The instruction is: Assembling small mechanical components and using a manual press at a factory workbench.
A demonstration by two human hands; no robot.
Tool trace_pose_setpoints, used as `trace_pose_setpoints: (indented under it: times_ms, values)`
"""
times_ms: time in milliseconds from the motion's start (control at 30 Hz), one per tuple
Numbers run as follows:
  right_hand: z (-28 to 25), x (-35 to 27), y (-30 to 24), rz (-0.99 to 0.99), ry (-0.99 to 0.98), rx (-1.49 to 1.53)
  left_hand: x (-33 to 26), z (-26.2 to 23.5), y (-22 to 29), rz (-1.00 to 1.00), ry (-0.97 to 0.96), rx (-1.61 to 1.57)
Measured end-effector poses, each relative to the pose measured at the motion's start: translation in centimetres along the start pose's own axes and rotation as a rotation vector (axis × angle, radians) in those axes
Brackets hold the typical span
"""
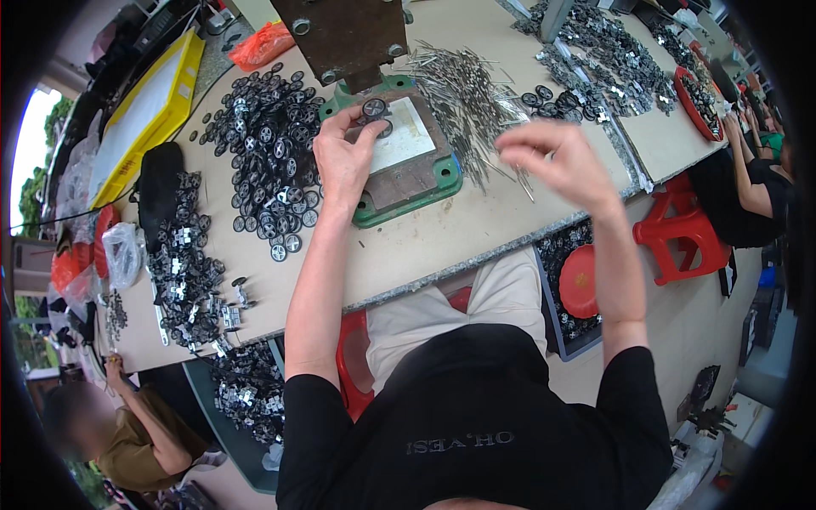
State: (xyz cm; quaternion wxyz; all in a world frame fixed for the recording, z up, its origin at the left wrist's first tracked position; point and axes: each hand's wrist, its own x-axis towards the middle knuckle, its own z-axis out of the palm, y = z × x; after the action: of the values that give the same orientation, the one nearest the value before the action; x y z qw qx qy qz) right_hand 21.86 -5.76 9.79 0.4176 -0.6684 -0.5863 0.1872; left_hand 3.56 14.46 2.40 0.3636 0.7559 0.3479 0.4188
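Observation:
My left hand (344,166) is closed, pinching a small black wheel (374,109) with pale spokes between thumb and fingers. It is over the press base (399,191), a brown block with a green frame and a pale plate (404,140) on top. Another dark round piece shows by the thumb, partly hidden. My right hand (557,161) is blurred, its fingers curled together at the right edge of a heap of thin metal rods (467,98). Whatever is between those fingers is too smeared to make out. Several similar wheels (268,144) lie heaped left of the press.
The press head (344,38) hangs above the base. Wheel assemblies (183,280) lie at the left, with more parts (603,72) at the far right. A yellow tray (153,110) leans far left. Below the table edge are a red stool (680,229) and a bin with a red dish (580,280). Other people sit nearby.

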Motion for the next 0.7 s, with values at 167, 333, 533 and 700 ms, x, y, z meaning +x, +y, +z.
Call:
trace_pose_setpoints:
  times_ms: [167,333,533,700]
  values:
    - [-10.0,9.3,-6.2,-0.572,0.249,-0.358,0.0,-0.3,2.2,0.089,0.063,0.008]
    - [-12.3,16.7,-17.1,-0.330,0.398,-0.237,-0.9,0.1,0.2,0.087,0.059,0.041]
    - [-13.1,24.2,-20.2,-0.318,0.391,-0.142,-1.8,-0.5,0.0,0.033,0.028,0.052]
    - [-14.2,28.4,-22.3,-0.304,0.328,0.266,-0.7,-0.2,1.2,0.058,0.045,0.018]
